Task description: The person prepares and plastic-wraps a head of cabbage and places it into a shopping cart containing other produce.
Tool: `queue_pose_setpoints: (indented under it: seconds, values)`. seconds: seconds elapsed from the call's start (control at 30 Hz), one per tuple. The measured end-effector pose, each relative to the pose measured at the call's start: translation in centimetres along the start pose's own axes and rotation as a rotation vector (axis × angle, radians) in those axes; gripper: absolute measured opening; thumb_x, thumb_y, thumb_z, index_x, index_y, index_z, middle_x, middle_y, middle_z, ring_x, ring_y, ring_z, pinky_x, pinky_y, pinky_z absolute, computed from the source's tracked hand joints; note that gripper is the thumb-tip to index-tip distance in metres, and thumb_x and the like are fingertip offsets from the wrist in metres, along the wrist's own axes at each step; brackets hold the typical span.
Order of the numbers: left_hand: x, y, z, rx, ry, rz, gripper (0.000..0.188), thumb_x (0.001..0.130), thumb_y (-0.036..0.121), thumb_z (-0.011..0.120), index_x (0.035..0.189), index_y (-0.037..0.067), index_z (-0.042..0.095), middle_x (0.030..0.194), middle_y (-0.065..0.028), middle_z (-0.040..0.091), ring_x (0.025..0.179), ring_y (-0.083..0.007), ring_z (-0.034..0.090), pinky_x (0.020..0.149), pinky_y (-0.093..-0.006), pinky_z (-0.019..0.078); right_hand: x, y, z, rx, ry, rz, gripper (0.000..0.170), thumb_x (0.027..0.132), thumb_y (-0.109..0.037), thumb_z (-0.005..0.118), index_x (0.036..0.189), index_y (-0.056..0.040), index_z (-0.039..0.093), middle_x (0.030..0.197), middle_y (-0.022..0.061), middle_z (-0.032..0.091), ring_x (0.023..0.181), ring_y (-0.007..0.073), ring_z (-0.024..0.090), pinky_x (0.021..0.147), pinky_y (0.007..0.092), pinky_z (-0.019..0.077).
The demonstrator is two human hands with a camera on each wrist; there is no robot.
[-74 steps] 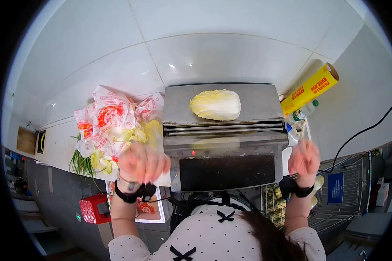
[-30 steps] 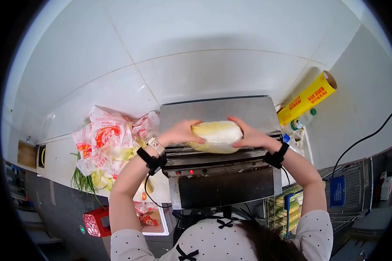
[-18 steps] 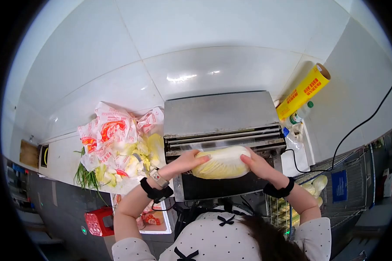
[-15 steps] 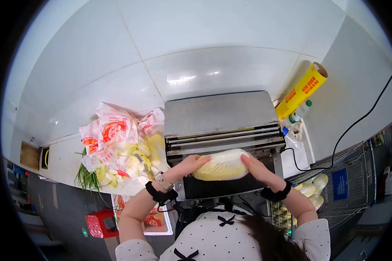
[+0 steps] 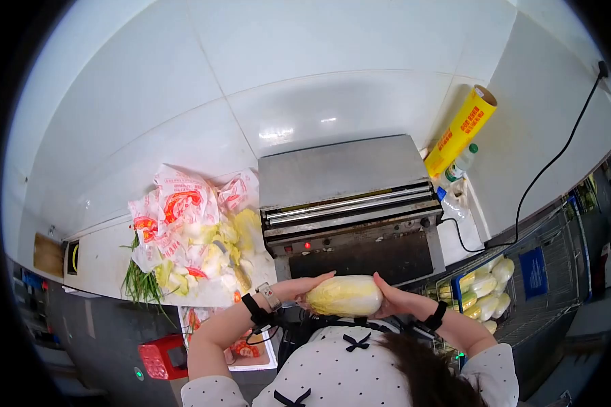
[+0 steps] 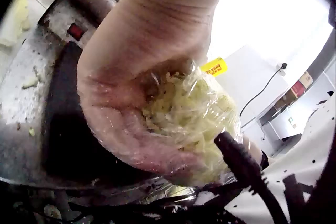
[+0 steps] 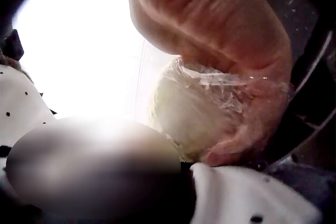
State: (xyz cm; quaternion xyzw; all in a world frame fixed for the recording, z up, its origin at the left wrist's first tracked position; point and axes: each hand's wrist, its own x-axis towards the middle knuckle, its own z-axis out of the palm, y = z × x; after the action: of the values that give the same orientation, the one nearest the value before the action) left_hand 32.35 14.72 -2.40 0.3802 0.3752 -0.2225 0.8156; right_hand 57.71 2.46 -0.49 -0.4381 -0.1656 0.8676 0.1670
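Note:
A napa cabbage (image 5: 345,296) is held lengthwise between both hands, close in front of the torso. Clear cling film covers it, creased over its leafy end in the left wrist view and over its pale end in the right wrist view. My left hand (image 5: 304,287) grips the yellow leafy end, fingers curled beneath in the left wrist view (image 6: 142,103). The right hand (image 5: 395,300) grips the white end, its fingers bent under the film-covered base (image 7: 194,108). Beyond the hands stands a metal film-wrapping machine (image 5: 339,173) with rollers, a black plate and a lit red light.
Printed plastic bags (image 5: 176,200), loose cabbage leaves and green stalks (image 5: 142,275) cover the left counter. At right are a yellow tube (image 5: 461,129), a bottle (image 5: 460,163) and a black cord (image 5: 523,203). A cart (image 5: 557,285) holds several cabbages; a red stool (image 5: 159,356) stands at lower left.
Both hands, first apart with the cabbage lying on the machine's top, have taken hold of it. They have drawn it over the rollers and black plate toward the torso; film now covers it.

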Motion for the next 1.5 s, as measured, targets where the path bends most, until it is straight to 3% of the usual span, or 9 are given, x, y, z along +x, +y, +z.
queue_pose_setpoints:
  seconds: [0.17, 0.33, 0.5, 0.63, 0.83, 1.03, 1.17, 1.33, 1.5]
  values:
    - [-2.0, -0.1, 4.0, 0.270, 0.259, 0.107, 0.070, 0.081, 0.067, 0.037, 0.096, 0.005, 0.064, 0.072, -0.0053, 0.058, 0.063, -0.0087, 0.055, 0.050, -0.0202, 0.0415, -1.7, 3.2, 0.2, -0.015, -0.027, -0.181, 0.073, 0.088, -0.062, 0.022, 0.133, -0.0043, 0.031, 0.124, 0.0109, 0.045, 0.107, 0.0180, 0.048, 0.092, 0.0313, 0.0387]
    - [-2.5, -1.7, 6.1, 0.602, 0.325, 0.349, 0.061, 0.077, 0.055, 0.057, 0.100, -0.002, 0.058, 0.081, -0.0126, 0.060, 0.071, -0.0191, 0.059, 0.061, -0.0286, 0.0469, -7.5, 2.2, 2.6, -0.773, 0.161, -0.419, 0.051, 0.090, -0.045, 0.043, 0.104, 0.0032, 0.054, 0.091, 0.0103, 0.061, 0.080, 0.0203, 0.056, 0.074, 0.0296, 0.0454]
    - [-4.2, -1.7, 8.7, 0.855, 0.429, 0.423, 0.055, 0.070, 0.048, 0.066, 0.099, 0.002, 0.057, 0.084, -0.0162, 0.061, 0.077, -0.0263, 0.060, 0.067, -0.0327, 0.0460, -12.6, -3.7, 5.0, -1.568, 0.395, -0.102, 0.040, 0.087, -0.041, 0.048, 0.097, -0.0057, 0.062, 0.091, 0.0212, 0.059, 0.083, 0.0273, 0.060, 0.072, 0.0343, 0.0470]
    - [-5.7, -0.5, 10.0, 0.947, 0.474, 0.427, 0.055, 0.068, 0.055, 0.065, 0.093, 0.006, 0.058, 0.081, -0.0134, 0.062, 0.075, -0.0278, 0.061, 0.067, -0.0336, 0.0473, -4.1, -5.0, 2.2, -0.732, 0.071, -0.611, 0.062, 0.090, -0.054, 0.031, 0.108, -0.0011, 0.057, 0.104, 0.0141, 0.060, 0.098, 0.0223, 0.056, 0.088, 0.0326, 0.0414]
    - [-7.4, 0.8, 10.8, 0.971, 0.504, 0.359, 0.059, 0.069, 0.058, 0.063, 0.094, 0.005, 0.057, 0.078, -0.0160, 0.063, 0.074, -0.0313, 0.062, 0.067, -0.0352, 0.0484, 4.1, -2.7, 5.0, -0.522, -0.214, 0.113, 0.075, 0.090, -0.059, 0.013, 0.114, -0.0022, 0.055, 0.106, 0.0066, 0.058, 0.092, 0.0129, 0.054, 0.085, 0.0270, 0.0413]
    - [-10.8, 0.7, 8.0, 0.594, 0.548, 0.461, 0.058, 0.073, 0.054, 0.062, 0.095, 0.000, 0.058, 0.075, -0.0147, 0.064, 0.070, -0.0253, 0.063, 0.064, -0.0322, 0.0487, 2.1, -4.0, 5.0, -0.676, -0.213, 0.054, 0.063, 0.094, -0.050, 0.015, 0.114, -0.0034, 0.053, 0.101, 0.0033, 0.059, 0.087, 0.0096, 0.054, 0.083, 0.0258, 0.0430]
    - [-14.4, 0.8, 4.4, 0.699, 1.073, 0.669, 0.043, 0.075, 0.043, 0.065, 0.085, 0.001, 0.062, 0.073, -0.0100, 0.065, 0.065, -0.0204, 0.062, 0.059, -0.0290, 0.0475, 1.8, -4.8, 3.4, -0.419, -0.164, 0.147, 0.056, 0.095, -0.046, 0.019, 0.123, -0.0062, 0.047, 0.112, 0.0055, 0.057, 0.097, 0.0125, 0.054, 0.087, 0.0272, 0.0427]
    - [-14.4, 1.4, 4.3, 0.781, 0.898, 1.059, 0.019, 0.078, 0.022, 0.064, 0.087, 0.006, 0.064, 0.076, -0.0076, 0.061, 0.066, -0.0175, 0.059, 0.056, -0.0285, 0.0460, 2.1, -3.7, 0.7, -0.074, -0.157, 0.071, 0.056, 0.094, -0.047, 0.023, 0.129, -0.0073, 0.040, 0.124, 0.0072, 0.050, 0.109, 0.0179, 0.051, 0.093, 0.0305, 0.0413]
    - [-9.6, 2.8, 4.9, 0.945, 0.758, 1.073, 0.017, 0.076, 0.016, 0.066, 0.090, 0.007, 0.062, 0.088, -0.0072, 0.056, 0.087, -0.0237, 0.053, 0.074, -0.0324, 0.0440, 2.4, -2.6, -0.7, 0.112, -0.236, 0.004, 0.054, 0.094, -0.046, 0.027, 0.130, -0.0067, 0.039, 0.124, 0.0076, 0.050, 0.110, 0.0181, 0.051, 0.093, 0.0311, 0.0414]
